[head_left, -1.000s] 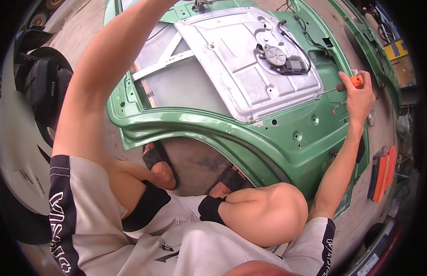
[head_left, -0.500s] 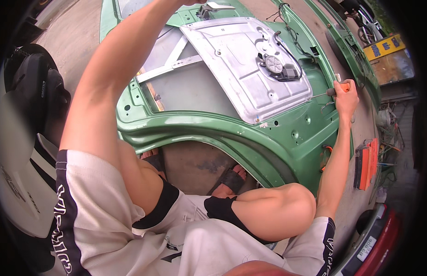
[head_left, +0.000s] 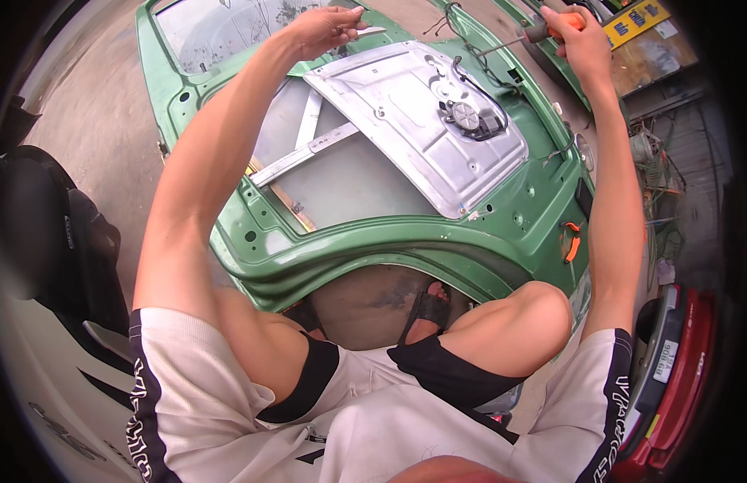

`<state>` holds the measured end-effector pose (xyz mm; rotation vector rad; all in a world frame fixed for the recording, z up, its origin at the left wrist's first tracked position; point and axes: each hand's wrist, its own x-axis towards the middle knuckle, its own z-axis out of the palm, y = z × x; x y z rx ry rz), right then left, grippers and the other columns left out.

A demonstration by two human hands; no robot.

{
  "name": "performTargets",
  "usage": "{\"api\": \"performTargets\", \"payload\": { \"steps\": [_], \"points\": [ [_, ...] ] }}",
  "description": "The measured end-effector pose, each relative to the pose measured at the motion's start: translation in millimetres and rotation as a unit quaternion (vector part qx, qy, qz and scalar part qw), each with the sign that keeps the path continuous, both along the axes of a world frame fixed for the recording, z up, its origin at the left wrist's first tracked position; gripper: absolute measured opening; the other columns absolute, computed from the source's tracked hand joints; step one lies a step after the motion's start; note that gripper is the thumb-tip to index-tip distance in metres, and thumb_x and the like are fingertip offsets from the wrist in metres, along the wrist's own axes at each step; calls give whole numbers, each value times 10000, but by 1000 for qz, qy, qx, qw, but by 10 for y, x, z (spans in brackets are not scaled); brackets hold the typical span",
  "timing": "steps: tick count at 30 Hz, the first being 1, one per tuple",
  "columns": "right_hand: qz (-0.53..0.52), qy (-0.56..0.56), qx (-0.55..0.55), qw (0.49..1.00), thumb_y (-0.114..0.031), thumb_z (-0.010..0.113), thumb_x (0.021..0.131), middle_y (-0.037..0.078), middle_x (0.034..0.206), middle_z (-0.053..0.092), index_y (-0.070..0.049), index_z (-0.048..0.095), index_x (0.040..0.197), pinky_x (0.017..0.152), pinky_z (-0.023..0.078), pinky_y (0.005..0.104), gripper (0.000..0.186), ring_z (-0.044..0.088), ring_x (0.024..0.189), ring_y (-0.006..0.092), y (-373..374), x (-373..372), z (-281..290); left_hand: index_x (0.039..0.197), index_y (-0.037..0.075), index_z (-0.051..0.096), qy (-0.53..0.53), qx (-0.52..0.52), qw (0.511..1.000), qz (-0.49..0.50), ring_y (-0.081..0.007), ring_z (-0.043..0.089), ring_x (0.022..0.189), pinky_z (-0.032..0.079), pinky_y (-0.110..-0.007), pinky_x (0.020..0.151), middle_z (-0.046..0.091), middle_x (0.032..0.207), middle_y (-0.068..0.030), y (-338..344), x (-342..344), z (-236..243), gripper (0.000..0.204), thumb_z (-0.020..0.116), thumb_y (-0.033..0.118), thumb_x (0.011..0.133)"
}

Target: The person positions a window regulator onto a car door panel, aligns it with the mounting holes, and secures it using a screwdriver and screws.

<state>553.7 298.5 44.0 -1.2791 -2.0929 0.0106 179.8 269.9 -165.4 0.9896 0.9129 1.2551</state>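
Note:
In front of me lies a green car door (head_left: pixel 373 229), its inner side up. A silver metal panel (head_left: pixel 422 121) rests on it at an angle, carrying a round window motor (head_left: pixel 466 118) with black wiring. My right hand (head_left: pixel 589 48) is closed round the orange handle of a screwdriver (head_left: pixel 537 34), raised over the door's far right edge. The long shaft points left, above the wiring. Over the panel's far left corner hovers my left hand (head_left: pixel 319 34), fingers loosely bent and apart. I see nothing plainly held in it.
Orange-handled pliers (head_left: pixel 571 243) lie at the door's near right. A black and white motorbike (head_left: pixel 51 241) stands at the left. The red rear of a vehicle (head_left: pixel 679 394) is at the lower right. A yellow sign (head_left: pixel 637 22) and cables (head_left: pixel 655 169) are at the right.
My right hand has lifted the screwdriver away from the panel's right corner, moving up and farther off. The left hand has come into fuller view as the head view shifted.

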Motion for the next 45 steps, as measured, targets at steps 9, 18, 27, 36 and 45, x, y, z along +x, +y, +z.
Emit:
{"api": "performTargets", "payload": {
  "steps": [9, 18, 27, 36, 45],
  "points": [
    [105, 142, 84, 981, -241, 797, 811, 94, 667, 689, -15, 626, 802, 551, 513, 329, 283, 657, 597, 162, -355, -1752, -3, 1192, 12, 523, -270, 79, 945, -167, -36, 466, 668, 418, -171, 587, 588, 938, -16, -139, -108, -13, 295, 575, 276, 1071],
    [104, 218, 122, 963, -256, 812, 803, 93, 688, 674, -15, 614, 882, 577, 504, 343, 322, 649, 605, 170, -348, -1500, -216, 1184, 10, 509, -298, 98, 929, -196, -12, 404, 591, 330, -174, 506, 567, 904, -1, -182, -23, 112, 316, 549, 306, 1081],
    [256, 165, 166, 938, -192, 802, 832, 64, 761, 652, -19, 582, 941, 564, 494, 312, 300, 635, 636, 141, -287, -1493, -178, 1189, 10, 519, -305, 46, 944, -118, -5, 376, 544, 288, -175, 477, 556, 798, 31, 65, -37, 97, 381, 574, 364, 1059],
    [264, 375, -310, 833, -190, 695, 966, 114, 831, 695, 7, 630, 951, 643, 581, 301, 208, 696, 699, 180, 265, -1801, -914, 1015, 91, 562, -299, 33, 952, -62, -3, 334, 467, 250, -184, 399, 491, 689, 101, 150, 51, -85, 240, 524, 316, 1090],
    [372, 302, -400, 781, -156, 642, 997, 110, 955, 752, 3, 700, 1105, 829, 581, 318, 201, 728, 869, 190, 649, -1715, -1537, 1154, 45, 593, -249, 37, 967, -51, -60, 476, 574, 372, -208, 512, 621, 819, -5, 173, 278, 27, 307, 496, 331, 1097]
  ]
}}
